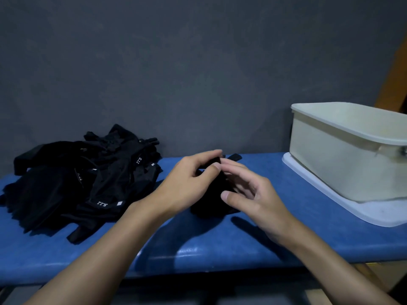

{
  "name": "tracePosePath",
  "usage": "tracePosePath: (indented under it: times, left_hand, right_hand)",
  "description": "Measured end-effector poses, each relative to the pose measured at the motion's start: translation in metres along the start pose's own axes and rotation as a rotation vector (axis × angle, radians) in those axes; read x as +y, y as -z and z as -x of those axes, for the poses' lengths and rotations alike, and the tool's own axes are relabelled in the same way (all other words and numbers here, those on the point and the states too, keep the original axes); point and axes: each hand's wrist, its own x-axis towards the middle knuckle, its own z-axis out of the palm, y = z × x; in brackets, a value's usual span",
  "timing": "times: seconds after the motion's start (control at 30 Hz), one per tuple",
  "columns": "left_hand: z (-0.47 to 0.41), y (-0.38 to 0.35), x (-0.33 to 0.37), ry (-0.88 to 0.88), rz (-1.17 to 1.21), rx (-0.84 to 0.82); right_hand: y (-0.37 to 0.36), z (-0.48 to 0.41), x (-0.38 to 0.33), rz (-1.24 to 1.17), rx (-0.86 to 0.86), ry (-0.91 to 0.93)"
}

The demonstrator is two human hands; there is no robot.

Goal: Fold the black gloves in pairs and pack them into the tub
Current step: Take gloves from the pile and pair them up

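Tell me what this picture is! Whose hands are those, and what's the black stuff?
A person wears a camera on their head, so you see their own two bare hands from above. On the blue padded bench lies a heap of black fabric gloves, at the left. At the right stands a cream rectangular plastic tub on a flat white plastic tray. The left hand pinches a bundle of black glove fabric in the middle, and the right hand touches it too.

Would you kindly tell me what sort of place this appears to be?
Probably a plain workroom or storeroom: a blue padded bench against a bare grey wall, with a heap of black gloves and a cream plastic tub for packing.
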Motion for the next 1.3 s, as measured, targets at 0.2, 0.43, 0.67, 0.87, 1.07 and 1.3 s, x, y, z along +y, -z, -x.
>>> tracePosePath:
  times: [0.2,0.43,0.67,0.87,1.07,1.3]
  left_hand:
    - [0.000,-0.005,0.007,-0.051,0.090,0.058]
    - [-0.002,-0.019,0.016,-0.048,0.254,0.105]
    - [-0.012,-0.043,0.018,-0.027,0.405,0.115]
    - [-0.022,-0.065,0.009,0.082,0.420,0.023]
    - [-0.023,-0.076,-0.006,-0.027,-0.214,-0.088]
    - [-0.032,-0.074,-0.018,-0.189,-0.533,-0.147]
  right_hand:
    - [0.006,-0.001,-0.002,-0.012,0.219,0.049]
    - [0.027,0.007,0.003,0.168,0.321,-0.124]
    - [0.041,0.014,0.001,-0.098,0.386,-0.216]
    - [0.065,0.013,0.002,0.141,0.463,-0.178]
    - [0.086,0.012,0.015,0.694,0.305,-0.288]
    - [0.093,0.020,0.024,1.028,0.193,-0.258]
